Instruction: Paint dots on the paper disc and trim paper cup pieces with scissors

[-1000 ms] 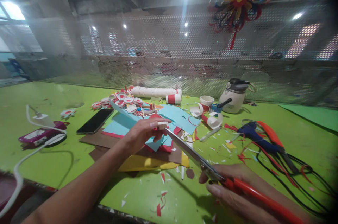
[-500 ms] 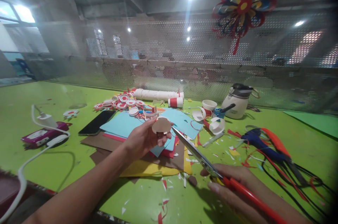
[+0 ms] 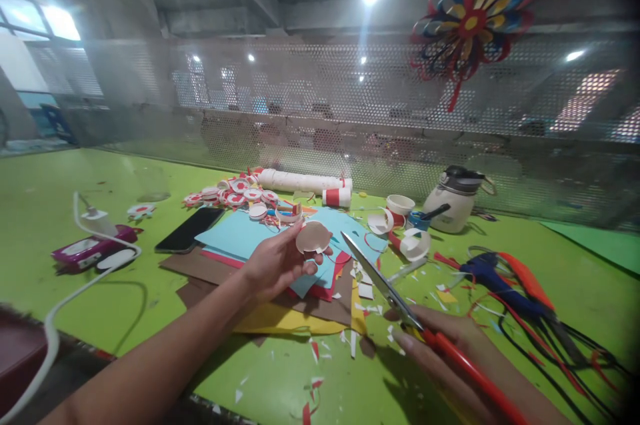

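Between the fingers of my left hand [image 3: 277,261] is a small round pale disc [image 3: 313,238], which looks like a paper cup base. It is held up above a stack of coloured sheets [image 3: 230,235]. My right hand [image 3: 435,345] grips red-handled scissors [image 3: 385,288], their blades pointing up and left, close together. The blade tips stand a little to the right of the disc, apart from it. Beneath the hands, paper scraps [image 3: 366,290] lie scattered over the sheets and the green table.
Red-and-white paper discs [image 3: 237,191] are heaped behind a black phone [image 3: 190,230]. Cut paper cups [image 3: 415,245] and a jug [image 3: 453,201] stand at back right. A blue-and-orange glue gun [image 3: 510,285] with cords lies right, a purple power strip [image 3: 93,248] left.
The scissors' tips have moved away from the disc. The disc is turned slightly in my left hand, and white scraps now show beneath it. The whole view has shifted a little.
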A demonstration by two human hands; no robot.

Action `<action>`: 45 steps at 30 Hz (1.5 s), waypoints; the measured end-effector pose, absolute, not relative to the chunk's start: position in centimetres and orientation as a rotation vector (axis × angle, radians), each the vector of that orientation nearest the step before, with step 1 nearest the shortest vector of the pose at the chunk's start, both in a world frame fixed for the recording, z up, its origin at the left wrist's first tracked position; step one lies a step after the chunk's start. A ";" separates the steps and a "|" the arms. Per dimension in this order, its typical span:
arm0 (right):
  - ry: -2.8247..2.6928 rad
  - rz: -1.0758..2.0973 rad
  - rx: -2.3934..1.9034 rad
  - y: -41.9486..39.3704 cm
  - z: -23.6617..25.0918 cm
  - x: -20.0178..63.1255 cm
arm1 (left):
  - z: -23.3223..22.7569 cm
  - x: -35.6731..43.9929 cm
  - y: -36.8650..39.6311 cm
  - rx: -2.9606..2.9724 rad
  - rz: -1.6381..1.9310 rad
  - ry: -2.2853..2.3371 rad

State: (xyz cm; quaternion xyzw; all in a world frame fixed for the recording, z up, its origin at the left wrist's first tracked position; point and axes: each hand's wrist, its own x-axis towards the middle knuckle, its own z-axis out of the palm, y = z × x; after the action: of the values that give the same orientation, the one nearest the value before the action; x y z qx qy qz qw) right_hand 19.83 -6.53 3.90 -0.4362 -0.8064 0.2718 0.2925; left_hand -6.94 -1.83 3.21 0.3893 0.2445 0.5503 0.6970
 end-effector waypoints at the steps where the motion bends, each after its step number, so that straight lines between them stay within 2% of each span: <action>1: -2.173 0.683 -1.191 -6.1 3.6 20.0 | 3.2 -7.0 -1.7 0.841 1.222 0.569; 6: -2.312 0.388 -1.553 -4.0 2.6 20.6 | 3.0 -7.0 -1.3 0.761 1.195 0.592; 11: -2.389 0.224 -1.834 -3.9 3.0 20.2 | 3.2 -6.9 -1.2 0.703 1.188 0.626; 20: -2.388 0.084 -1.961 -3.2 2.5 19.0 | 3.2 -7.0 -1.2 0.689 1.178 0.628; 26: -2.473 -0.003 -1.859 -2.8 3.2 19.6 | 3.1 -7.1 -1.1 0.707 1.127 0.609; 30: -2.474 0.128 -1.673 -3.4 5.6 19.3 | 3.1 -6.9 -1.2 0.754 1.065 0.617; 37: -2.306 0.732 -1.263 -3.7 6.7 13.9 | 2.8 -6.0 -1.9 0.963 0.956 0.595; 40: -2.215 0.798 -1.123 -3.0 6.0 12.3 | 3.2 -6.1 -2.6 1.100 1.009 0.559; 45: -2.143 0.728 -0.902 -1.9 6.1 12.3 | 4.1 -6.4 -3.4 1.333 1.124 0.527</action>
State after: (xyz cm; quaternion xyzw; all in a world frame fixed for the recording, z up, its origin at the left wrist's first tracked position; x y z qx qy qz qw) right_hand 12.28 -1.89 6.08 -0.3475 -0.8254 0.2805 0.3453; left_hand -6.42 -3.35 4.05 0.5780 0.2286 0.4875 0.6131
